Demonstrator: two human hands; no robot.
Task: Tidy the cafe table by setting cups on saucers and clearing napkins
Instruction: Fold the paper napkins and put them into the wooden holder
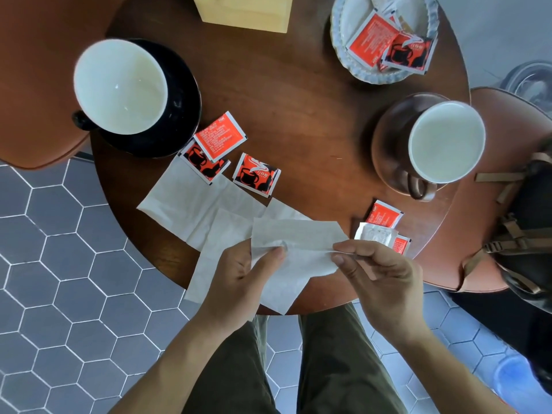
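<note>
Over the near edge of the round wooden table (298, 115), both hands hold one white napkin (301, 243). My left hand (239, 279) pinches its middle left part. My right hand (379, 273) pinches its right edge between thumb and forefinger. Two more white napkins lie flat on the table: one (185, 201) at the left and one (221, 249) partly under my left hand. A black cup (119, 85) with a white inside stands on a black saucer (185, 94) at the far left. At the right, a brown cup (448, 141) stands on a brown saucer (388, 135).
Red sugar sachets lie loose mid-table (219, 141), (257, 174) and near my right hand (383, 216). A white fluted dish (352, 64) with more sachets sits at the back right. A yellow box (248, 10) stands at the back. Chairs flank the table; a bag (525, 234) rests on the right one.
</note>
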